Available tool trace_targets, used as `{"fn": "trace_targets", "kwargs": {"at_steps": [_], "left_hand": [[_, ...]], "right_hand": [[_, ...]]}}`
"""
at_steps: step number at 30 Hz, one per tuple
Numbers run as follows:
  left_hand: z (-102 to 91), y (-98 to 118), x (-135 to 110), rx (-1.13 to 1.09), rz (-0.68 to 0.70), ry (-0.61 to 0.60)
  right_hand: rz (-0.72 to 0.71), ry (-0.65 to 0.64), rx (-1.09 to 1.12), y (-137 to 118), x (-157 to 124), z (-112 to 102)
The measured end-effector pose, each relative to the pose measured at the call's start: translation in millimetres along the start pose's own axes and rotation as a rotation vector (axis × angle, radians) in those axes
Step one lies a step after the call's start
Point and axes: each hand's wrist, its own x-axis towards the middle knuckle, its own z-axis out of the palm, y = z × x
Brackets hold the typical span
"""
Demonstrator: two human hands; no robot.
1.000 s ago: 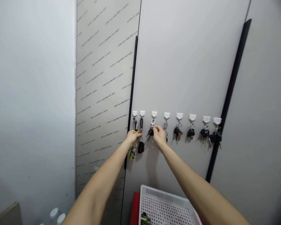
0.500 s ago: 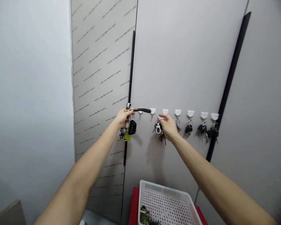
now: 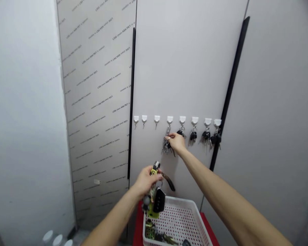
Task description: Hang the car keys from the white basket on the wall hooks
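My left hand (image 3: 146,180) is closed on a bunch of keys with a black car key fob (image 3: 159,201), a yellow-green tag (image 3: 153,211), a small grey figure charm and a dark wrist strap (image 3: 168,181). It hangs just above the back-left part of a white plastic basket (image 3: 206,228). At the fourth white hook (image 3: 169,120) from the left, my right hand (image 3: 176,141) pinches another bunch of keys (image 3: 166,147). That bunch's silver clip (image 3: 168,130) reaches up to the hook; whether it is fastened there I cannot tell.
Three white hooks to the left hold no keys, the nearest being one hook (image 3: 157,119). Several key sets, such as a black one (image 3: 193,135), hang to the right. Long black handles (image 3: 131,102) line the cabinet doors. Keys (image 3: 151,233) lie in the basket, above something red.
My left hand has dropped from the hook row to above the basket, carrying its keys. My right hand has brought its key bunch to below the fourth hook. The view has shifted.
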Motion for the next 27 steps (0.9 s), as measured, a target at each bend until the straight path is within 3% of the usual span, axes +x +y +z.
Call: {"fn": "trace_targets", "kwargs": {"at_steps": [5,10,13,16,19,23,27], "left_hand": [[26.2,-48,-5,0.212,-0.055,-0.116],[35.9,-76,-13,0.632,0.012,-0.242],[36.7,-82,-17,0.863,0.05,-0.275],[35.7,-82,-19,1.077,0.059,-0.286],[35.2,-77,-17,1.24,0.066,-0.308],[39.8,-68,-14,1.392,0.043,-0.365],[49.3,-60,-12,1.461,0.068,-0.423]], "right_hand": [[-0.053,0.045,0.027,-8,6,-9],[-0.098,0.099,0.07,-33,8,-37],[-0.125,-0.008,0.037,-32,-8,-54],[-0.162,-0.277,-0.049,-2,-41,-59],[-0.138,-0.515,-0.2,50,-85,-50],[-0.082,-0.602,-0.425,112,-137,-32],[-0.081,-0.625,-0.523,138,-165,-25]]}}
